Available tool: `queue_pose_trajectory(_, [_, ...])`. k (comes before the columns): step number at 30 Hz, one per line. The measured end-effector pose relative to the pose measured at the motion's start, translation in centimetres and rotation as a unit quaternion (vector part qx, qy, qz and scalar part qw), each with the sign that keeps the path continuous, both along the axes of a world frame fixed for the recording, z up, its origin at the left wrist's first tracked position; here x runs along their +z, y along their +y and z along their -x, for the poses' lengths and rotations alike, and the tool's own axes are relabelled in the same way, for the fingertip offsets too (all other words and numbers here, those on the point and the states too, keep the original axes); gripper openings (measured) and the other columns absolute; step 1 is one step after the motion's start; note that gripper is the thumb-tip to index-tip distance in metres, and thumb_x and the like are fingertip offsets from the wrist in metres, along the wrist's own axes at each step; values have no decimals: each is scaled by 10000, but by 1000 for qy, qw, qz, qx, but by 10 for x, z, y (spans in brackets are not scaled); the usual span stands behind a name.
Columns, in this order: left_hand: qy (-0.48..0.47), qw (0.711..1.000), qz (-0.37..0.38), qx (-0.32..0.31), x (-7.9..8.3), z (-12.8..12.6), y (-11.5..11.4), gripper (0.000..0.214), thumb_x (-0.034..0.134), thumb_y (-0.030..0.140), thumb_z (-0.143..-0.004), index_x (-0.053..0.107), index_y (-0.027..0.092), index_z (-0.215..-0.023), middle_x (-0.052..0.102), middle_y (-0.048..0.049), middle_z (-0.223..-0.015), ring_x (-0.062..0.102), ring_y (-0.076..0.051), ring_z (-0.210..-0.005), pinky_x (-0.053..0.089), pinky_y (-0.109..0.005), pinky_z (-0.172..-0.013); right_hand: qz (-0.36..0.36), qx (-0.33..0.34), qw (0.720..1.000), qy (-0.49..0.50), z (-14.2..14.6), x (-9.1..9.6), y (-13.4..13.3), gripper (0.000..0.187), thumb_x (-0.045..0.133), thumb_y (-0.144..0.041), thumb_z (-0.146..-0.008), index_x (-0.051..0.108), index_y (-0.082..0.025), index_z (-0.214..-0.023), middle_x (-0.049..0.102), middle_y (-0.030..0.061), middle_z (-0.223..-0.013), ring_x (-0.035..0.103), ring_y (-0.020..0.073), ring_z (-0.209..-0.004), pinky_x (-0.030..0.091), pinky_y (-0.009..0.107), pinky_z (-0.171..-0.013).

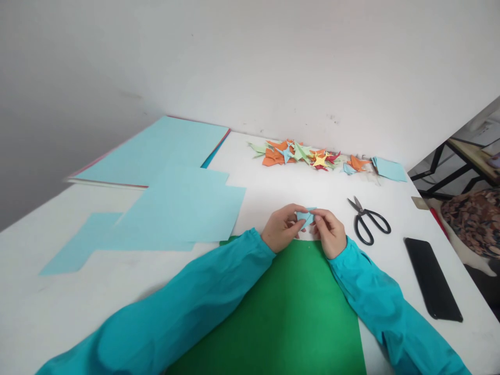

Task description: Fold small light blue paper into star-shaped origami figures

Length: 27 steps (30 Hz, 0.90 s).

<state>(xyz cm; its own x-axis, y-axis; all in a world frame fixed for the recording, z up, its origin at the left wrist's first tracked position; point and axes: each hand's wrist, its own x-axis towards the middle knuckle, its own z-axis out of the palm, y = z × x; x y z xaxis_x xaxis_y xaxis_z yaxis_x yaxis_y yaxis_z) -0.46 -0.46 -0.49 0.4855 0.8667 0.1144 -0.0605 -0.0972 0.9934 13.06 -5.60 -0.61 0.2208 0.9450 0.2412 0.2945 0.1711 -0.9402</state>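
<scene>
A small folded piece of light blue paper (306,216) is held up between my two hands. My left hand (282,227) pinches its left side with thumb and fingers. On the other side, my right hand (328,230) grips the paper's right edge between thumb and forefinger. A crease or fold line runs slantwise across the paper. Both hands are just above the far edge of a large green sheet (291,312), which lies on the white table (269,203).
Light blue sheets (183,213) overlap at the left, near a large stack of paper (156,151). Folded paper shapes (300,152) line the wall, beside small blue squares (390,169). Black-handled scissors (367,219) and a black phone-like slab (433,278) lie at the right.
</scene>
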Motion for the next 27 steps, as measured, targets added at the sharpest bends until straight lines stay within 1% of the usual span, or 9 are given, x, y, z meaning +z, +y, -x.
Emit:
queue_pose_trajectory(4, [11,999,-24,18,-3,0,1,237,573,241,-702,513,141,-908,440,59,-510,600,-128,-543,477,-190,-423,12,-9,1000,-4,1,0,0,183,505,-378,-801,521,-199,-832,534,-27,-576,471,103,-473,373,223,-437])
queue_pose_trajectory(9, [35,996,-85,14,-3,1,-2,199,548,239,-731,499,153,-904,511,27,-583,569,-91,-515,449,-160,-427,31,-24,999,21,1,-4,1,205,555,-380,-759,455,-202,-742,510,-52,-502,438,93,-421,340,210,-410])
queue_pose_trajectory(11, [51,991,-125,23,-3,2,-3,232,532,213,-740,499,162,-964,562,-9,-718,554,-70,-531,433,-146,-434,31,-26,999,27,1,-5,2,185,572,-343,-741,449,-204,-740,499,-58,-494,442,94,-418,340,211,-408])
queue_pose_trajectory(14, [76,979,-183,48,-2,3,-4,318,501,174,-750,493,191,-1067,561,-44,-905,547,-70,-616,438,-144,-468,20,-31,998,48,1,-7,3,165,575,-274,-717,435,-211,-778,486,-69,-495,445,96,-409,343,211,-397])
queue_pose_trajectory(16, [87,970,-224,45,0,4,-4,323,471,158,-764,514,197,-1082,548,-54,-923,542,-92,-693,450,-149,-498,3,-27,997,74,1,-8,3,192,576,-254,-707,416,-217,-806,493,-69,-528,461,96,-419,348,208,-391])
queue_pose_trajectory(18, [85,961,-261,20,2,4,-4,303,446,147,-776,547,191,-1058,543,-64,-912,536,-111,-743,457,-158,-521,-17,-25,995,92,1,-7,4,225,586,-251,-702,404,-222,-831,512,-58,-591,492,97,-452,362,205,-395])
queue_pose_trajectory(21, [76,951,-299,-5,3,5,-3,280,440,122,-770,574,180,-1009,538,-74,-922,535,-117,-750,462,-178,-542,-25,-37,997,67,1,-7,4,172,571,-241,-719,444,-211,-830,525,-38,-628,519,103,-494,382,207,-407])
queue_pose_trajectory(24, [82,945,-317,10,2,6,-4,263,437,100,-761,573,178,-972,524,-76,-957,536,-109,-742,463,-190,-559,-15,-46,998,28,0,-7,3,62,526,-223,-747,495,-197,-794,543,-18,-621,531,112,-512,400,218,-422])
queue_pose_trajectory(27, [93,942,-324,11,2,5,-4,242,438,95,-763,558,179,-954,519,-73,-969,535,-108,-752,463,-192,-571,-17,-43,999,13,-1,-6,2,45,513,-216,-756,520,-197,-797,549,-13,-618,542,120,-526,414,227,-438])
